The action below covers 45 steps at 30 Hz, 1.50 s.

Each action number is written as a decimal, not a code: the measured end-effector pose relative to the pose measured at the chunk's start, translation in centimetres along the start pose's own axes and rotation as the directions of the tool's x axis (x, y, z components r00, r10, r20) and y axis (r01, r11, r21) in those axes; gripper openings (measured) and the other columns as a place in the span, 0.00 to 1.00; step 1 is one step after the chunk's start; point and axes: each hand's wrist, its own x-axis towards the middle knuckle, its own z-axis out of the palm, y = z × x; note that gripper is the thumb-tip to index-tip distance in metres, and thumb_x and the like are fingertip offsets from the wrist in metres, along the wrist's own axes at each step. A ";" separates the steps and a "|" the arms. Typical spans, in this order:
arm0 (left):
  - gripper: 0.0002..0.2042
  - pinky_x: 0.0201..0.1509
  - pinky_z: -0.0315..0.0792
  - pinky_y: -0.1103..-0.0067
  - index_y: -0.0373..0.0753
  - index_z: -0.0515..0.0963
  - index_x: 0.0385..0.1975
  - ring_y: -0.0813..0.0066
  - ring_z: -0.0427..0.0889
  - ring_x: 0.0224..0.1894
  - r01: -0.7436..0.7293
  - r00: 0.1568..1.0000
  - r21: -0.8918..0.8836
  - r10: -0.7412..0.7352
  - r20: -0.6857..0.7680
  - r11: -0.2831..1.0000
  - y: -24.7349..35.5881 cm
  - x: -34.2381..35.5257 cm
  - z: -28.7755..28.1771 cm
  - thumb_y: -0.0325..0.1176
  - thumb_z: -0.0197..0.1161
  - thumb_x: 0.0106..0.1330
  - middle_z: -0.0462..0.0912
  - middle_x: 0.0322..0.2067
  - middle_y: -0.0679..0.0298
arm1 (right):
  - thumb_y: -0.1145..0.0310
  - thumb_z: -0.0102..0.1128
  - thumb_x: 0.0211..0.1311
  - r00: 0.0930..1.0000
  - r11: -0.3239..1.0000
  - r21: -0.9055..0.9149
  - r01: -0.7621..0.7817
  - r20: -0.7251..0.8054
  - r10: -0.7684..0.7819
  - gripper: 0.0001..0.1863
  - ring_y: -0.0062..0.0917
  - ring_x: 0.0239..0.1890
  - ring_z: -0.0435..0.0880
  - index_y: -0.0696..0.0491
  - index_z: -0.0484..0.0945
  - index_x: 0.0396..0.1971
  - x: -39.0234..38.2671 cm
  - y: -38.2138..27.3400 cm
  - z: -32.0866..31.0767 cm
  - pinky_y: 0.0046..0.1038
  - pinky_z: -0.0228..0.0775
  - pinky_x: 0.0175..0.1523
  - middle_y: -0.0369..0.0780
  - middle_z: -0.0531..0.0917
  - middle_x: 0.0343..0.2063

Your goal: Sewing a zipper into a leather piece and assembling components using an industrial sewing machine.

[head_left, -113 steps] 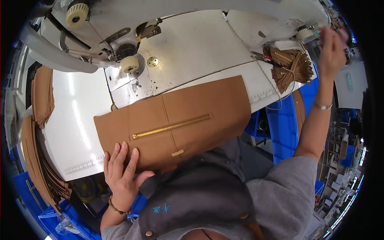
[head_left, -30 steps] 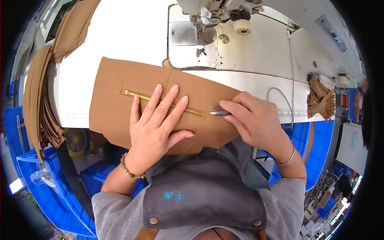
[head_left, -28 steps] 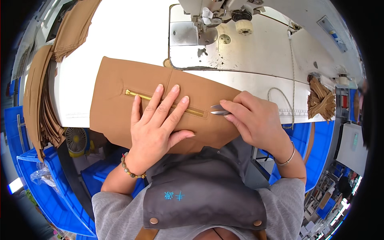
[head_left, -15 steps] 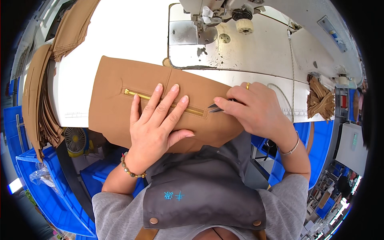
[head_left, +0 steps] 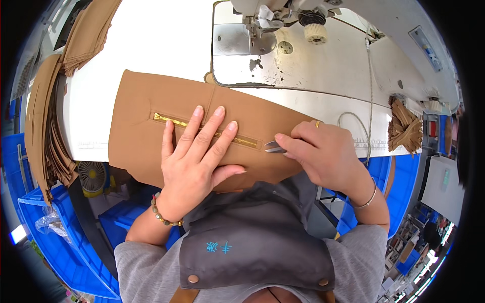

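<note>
A brown fabric panel lies over the near edge of the white table, with a gold zipper set slantwise across it. My left hand is spread flat on the panel, its fingers crossing the zipper. In my right hand is a pair of small thread snips, mostly covered by the fingers. Their metal tips point left, close beside the zipper's right end. The right-hand fingers are curled round the snips above the panel.
A sewing machine stands at the far side of the table. Stacked brown pieces hang over the left edge; a brown bundle sits at the right. Blue bins and a yellow fan are below.
The snips' tips have shifted slightly right and down, and my right hand has turned a little with them. The panel has slid slightly left under my left hand.
</note>
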 end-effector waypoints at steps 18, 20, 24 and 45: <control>0.36 0.78 0.55 0.51 0.52 0.82 0.64 0.58 0.71 0.74 0.001 1.000 0.020 -0.001 -0.002 1.000 -0.1 -0.1 0.0 0.67 0.62 0.59 0.78 0.69 0.64 | 0.68 0.61 0.53 0.994 0.970 -0.236 0.060 -0.077 -0.080 0.20 0.22 0.24 0.75 0.49 0.82 0.49 -0.9 -0.4 1.9 0.26 0.66 0.23 0.32 0.76 0.31; 0.36 0.78 0.55 0.51 0.52 0.82 0.64 0.58 0.71 0.74 0.003 1.000 0.020 -0.003 -0.004 1.000 -0.2 -0.1 0.0 0.67 0.62 0.59 0.78 0.69 0.64 | 0.68 0.63 0.54 0.985 0.999 -0.047 -0.013 -0.171 0.005 0.19 0.22 0.22 0.76 0.48 0.83 0.48 -0.8 -0.2 2.0 0.26 0.67 0.23 0.32 0.76 0.30; 0.37 0.77 0.56 0.51 0.52 0.82 0.64 0.58 0.71 0.74 -0.002 1.000 0.015 0.002 -0.008 1.000 -0.2 -0.1 0.0 0.68 0.62 0.59 0.78 0.69 0.64 | 0.70 0.65 0.54 0.985 0.997 -0.051 -0.059 -0.165 0.050 0.17 0.22 0.21 0.77 0.47 0.83 0.47 -0.6 -0.4 1.5 0.27 0.68 0.23 0.32 0.77 0.30; 0.37 0.78 0.56 0.52 0.53 0.81 0.65 0.58 0.71 0.74 -0.009 1.000 0.013 0.009 -0.005 1.000 -0.4 -0.1 0.0 0.68 0.62 0.59 0.78 0.68 0.65 | 0.67 0.62 0.57 0.993 0.954 -0.275 0.120 0.022 -0.119 0.13 0.23 0.34 0.78 0.44 0.83 0.43 2.1 0.7 -1.2 0.28 0.65 0.37 0.31 0.78 0.34</control>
